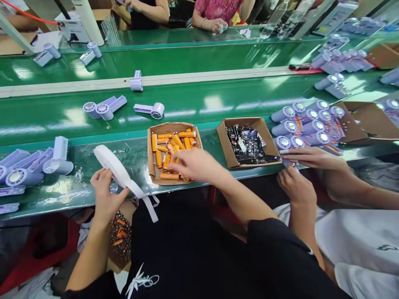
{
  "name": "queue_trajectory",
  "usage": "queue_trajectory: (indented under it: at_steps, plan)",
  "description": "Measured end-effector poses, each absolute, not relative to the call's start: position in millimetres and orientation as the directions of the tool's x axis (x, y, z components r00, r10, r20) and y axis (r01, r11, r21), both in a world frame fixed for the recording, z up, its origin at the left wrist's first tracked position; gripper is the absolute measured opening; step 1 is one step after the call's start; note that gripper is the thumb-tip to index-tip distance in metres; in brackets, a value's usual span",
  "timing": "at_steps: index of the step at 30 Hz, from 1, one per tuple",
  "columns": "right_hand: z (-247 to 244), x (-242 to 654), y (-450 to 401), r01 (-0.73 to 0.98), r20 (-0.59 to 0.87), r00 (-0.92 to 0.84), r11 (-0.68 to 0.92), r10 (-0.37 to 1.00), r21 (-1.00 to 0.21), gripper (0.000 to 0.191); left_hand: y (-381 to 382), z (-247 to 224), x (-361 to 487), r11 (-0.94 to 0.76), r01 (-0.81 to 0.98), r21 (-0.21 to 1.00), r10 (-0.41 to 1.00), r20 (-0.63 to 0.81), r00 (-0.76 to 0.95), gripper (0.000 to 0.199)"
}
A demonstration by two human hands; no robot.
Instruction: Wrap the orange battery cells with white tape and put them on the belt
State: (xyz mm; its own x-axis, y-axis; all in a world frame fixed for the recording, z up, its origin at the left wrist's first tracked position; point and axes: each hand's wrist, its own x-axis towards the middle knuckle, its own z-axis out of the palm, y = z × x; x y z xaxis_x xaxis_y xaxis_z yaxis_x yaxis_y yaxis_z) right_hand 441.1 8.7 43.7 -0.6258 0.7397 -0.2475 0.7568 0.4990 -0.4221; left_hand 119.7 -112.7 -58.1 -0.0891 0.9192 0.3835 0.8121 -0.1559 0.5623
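Gripped in my left hand (107,189) is a roll of white tape (114,164), its loose end hanging down toward my shirt. My right hand (196,165) reaches into a cardboard box (151,166) of orange cylindrical batteries (177,141). The fingers are bent together over the batteries; whether one is pinched between them is hidden. Just right of that box, a second cardboard box (222,139) holds small black circuit boards (246,145).
Lilac fan housings (25,174) crowd the bench at left, and more (299,124) stand at right. Several lie on the green conveyor (187,97). A co-worker's hands (299,174) work close on my right. Other people sit across the line. Below, a box (120,236) contains small parts.
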Motion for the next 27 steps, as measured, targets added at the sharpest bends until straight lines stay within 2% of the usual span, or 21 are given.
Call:
queue_trajectory:
  at_steps: [2,4,5,6,8,10,11,13,16,18,20,23,25,27]
  plan:
    - [43,434,32,0.896,-0.171,-0.430,0.396,0.886,-0.203,0.052,-108,-58,129,-0.191,0.852,0.487,0.895,0.443,-0.052,0.051]
    - [35,427,48,0.935,-0.196,-0.355,0.342,0.914,-0.094,0.052,-104,-56,139,-0.237,0.879,0.413,0.876,0.483,0.009,0.049]
    - [30,425,53,0.933,-0.219,-0.357,0.338,0.908,-0.122,0.048,-102,-54,142,-0.260,0.888,0.380,0.868,0.495,0.042,0.047]
    - [25,426,56,0.918,-0.222,-0.379,0.335,0.898,-0.211,0.043,-102,-51,146,-0.280,0.895,0.348,0.861,0.503,0.074,0.045]
    - [17,433,57,0.789,-0.132,-0.439,0.311,0.889,-0.530,0.037,-102,-45,150,-0.321,0.902,0.290,0.847,0.513,0.136,0.043]
    - [11,444,50,0.483,0.070,-0.405,0.278,0.912,-0.830,0.040,-105,-37,152,-0.361,0.900,0.243,0.836,0.511,0.197,0.043]
    - [9,449,44,0.324,0.170,-0.340,0.285,0.925,-0.902,0.042,-107,-33,154,-0.374,0.899,0.226,0.837,0.501,0.222,0.044]
    - [6,457,27,0.164,0.333,-0.227,0.373,0.915,-0.913,0.040,-111,-23,157,-0.390,0.898,0.205,0.842,0.475,0.257,0.045]
    - [4,462,2,0.260,0.526,-0.239,0.576,0.816,-0.775,0.030,-116,-10,165,-0.410,0.893,0.183,0.845,0.445,0.297,0.044]
    - [4,465,-7,0.302,0.600,-0.283,0.663,0.748,-0.685,0.028,-117,-4,170,-0.426,0.887,0.177,0.842,0.436,0.317,0.043]
    - [4,467,-8,0.272,0.616,-0.290,0.680,0.732,-0.681,0.025,-117,-1,174,-0.433,0.883,0.182,0.844,0.425,0.326,0.045]
    - [6,467,-5,0.162,0.530,-0.279,0.583,0.801,-0.796,0.030,-118,-2,174,-0.436,0.880,0.191,0.848,0.415,0.330,0.047]
    - [7,464,-7,0.014,0.379,-0.317,0.404,0.870,-0.915,0.039,-122,-8,167,-0.452,0.871,0.191,0.836,0.430,0.340,0.049]
    - [6,458,-10,-0.179,0.193,-0.373,0.134,0.908,-0.975,0.043,-124,-24,152,-0.497,0.840,0.216,0.812,0.458,0.363,0.051]
